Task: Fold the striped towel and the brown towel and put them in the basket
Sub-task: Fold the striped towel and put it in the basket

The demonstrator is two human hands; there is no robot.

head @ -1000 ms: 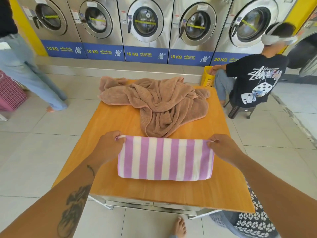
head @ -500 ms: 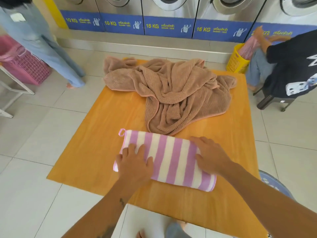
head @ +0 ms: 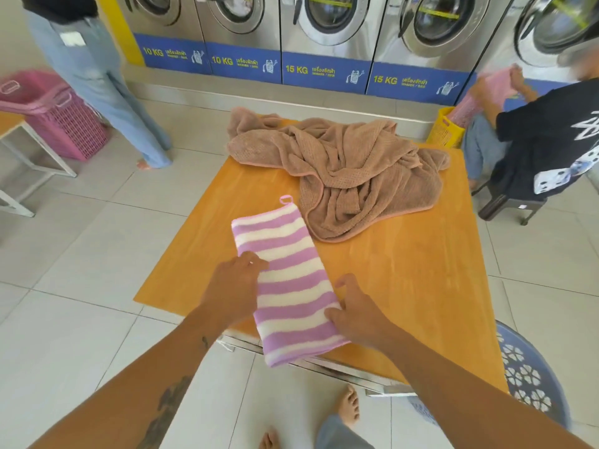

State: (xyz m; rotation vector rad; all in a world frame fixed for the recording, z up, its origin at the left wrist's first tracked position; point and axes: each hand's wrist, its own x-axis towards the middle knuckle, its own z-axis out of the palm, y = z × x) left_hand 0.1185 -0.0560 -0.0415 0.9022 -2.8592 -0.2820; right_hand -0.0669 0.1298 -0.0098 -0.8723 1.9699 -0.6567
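With neither grip closed, left hand [head: 231, 286] and right hand [head: 355, 314] merely resting on it, the folded purple-and-white striped towel [head: 285, 286] overhanging the near edge of the orange wooden tabletop [head: 405, 270] could slide off, unfolding.

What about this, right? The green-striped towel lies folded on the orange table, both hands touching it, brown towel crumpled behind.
Not green: the head view shows the striped towel purple and white, folded on the orange table, left hand and right hand touching it, brown towel crumpled behind.
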